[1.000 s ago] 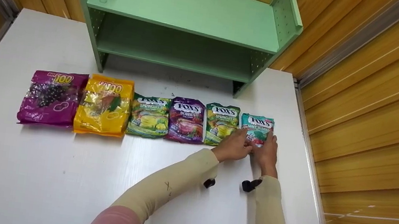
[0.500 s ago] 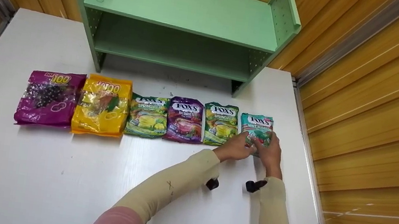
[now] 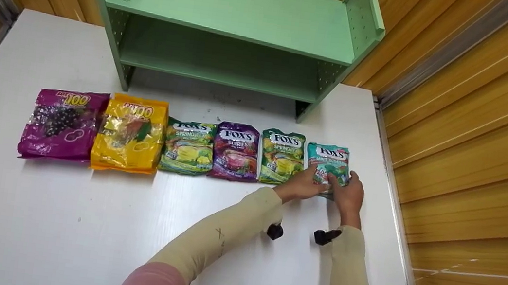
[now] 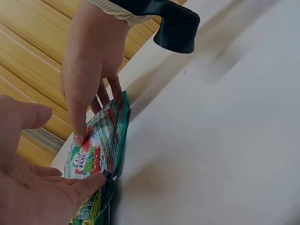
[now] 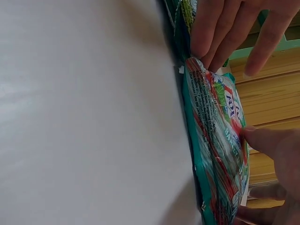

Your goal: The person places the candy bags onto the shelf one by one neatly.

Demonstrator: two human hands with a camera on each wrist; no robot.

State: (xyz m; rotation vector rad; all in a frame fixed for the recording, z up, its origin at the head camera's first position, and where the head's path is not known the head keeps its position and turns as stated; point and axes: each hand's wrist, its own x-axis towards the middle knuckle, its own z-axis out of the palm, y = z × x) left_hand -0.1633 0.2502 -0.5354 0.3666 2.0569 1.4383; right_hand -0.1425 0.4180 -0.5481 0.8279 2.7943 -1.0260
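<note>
mint bag (image 3: 328, 159): flat on the desk (image 3: 100, 230), printed face up, at the right end of the row, its lower part between the two hands
right hand (image 3: 348, 194): grasping the mint bag, thumb pressed on the printed face, other fingers round its right edge
left hand (image 3: 303, 184): not grasping, fingers out straight with tips against the left edge of the mint bag, thumb held apart from them in the left wrist view
next in row: right green bag (image 3: 282, 158), just beside the mint bag and near the left hand
middle: berries bag (image 3: 236, 155), then left green bag (image 3: 188, 148), close side by side
far left: yellow bag (image 3: 130, 133) and purple bag (image 3: 62, 127), edges meeting, both larger than the others
behind the row: green shelf (image 3: 233, 5), standing on the desk
arms: pale sleeves (image 3: 218, 231), a black clip (image 3: 274, 231) at each wrist
</note>
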